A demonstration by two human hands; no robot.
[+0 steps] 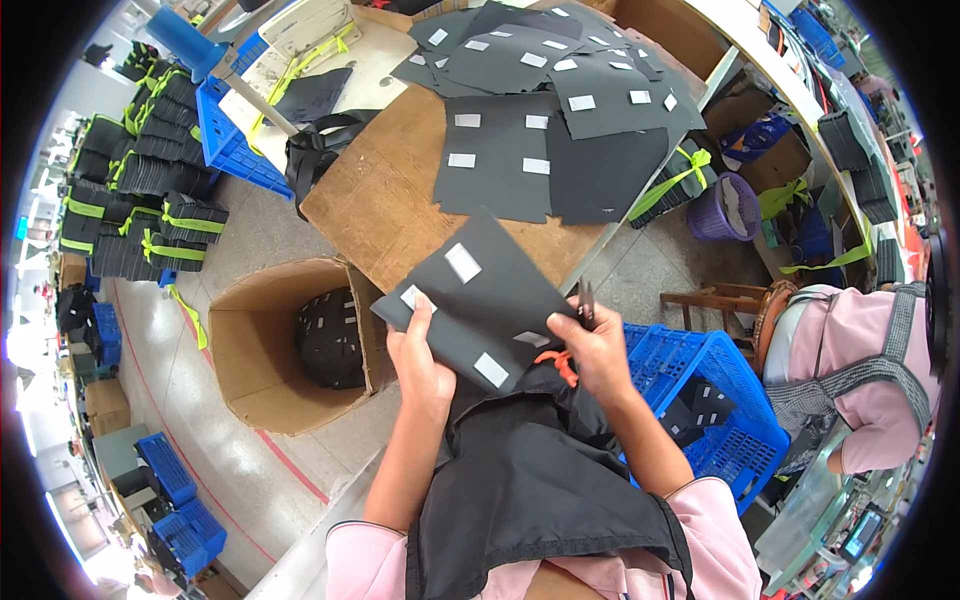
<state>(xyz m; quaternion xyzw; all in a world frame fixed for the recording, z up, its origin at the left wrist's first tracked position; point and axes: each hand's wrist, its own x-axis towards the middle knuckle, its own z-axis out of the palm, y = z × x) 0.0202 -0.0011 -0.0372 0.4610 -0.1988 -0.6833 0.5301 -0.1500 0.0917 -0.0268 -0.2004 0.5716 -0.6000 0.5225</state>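
A black sheet panel [500, 300] with several white rectangular patches is held up in front of me, tilted. My left hand [422, 355] is closed on its left edge, the thumb pressed over one patch. At the opposite edge, my right hand [595, 350] pinches the panel between thumb and fingers. That same hand also has a pair of scissors [586, 300] tucked in it, dark blades upward and orange handles below the palm. Beyond the panel, similar black panels [495, 150] lie overlapping in a spread pile on the brown tabletop [375, 190].
An open cardboard box [245, 345] with black pieces inside stands at left. To my right is a blue plastic crate [715, 400] holding more panels; a person in pink [860, 350] sits beyond it. Bundled black stacks [140, 190] with yellow-green ties fill the far left. A purple basket [715, 215] stands right of the table.
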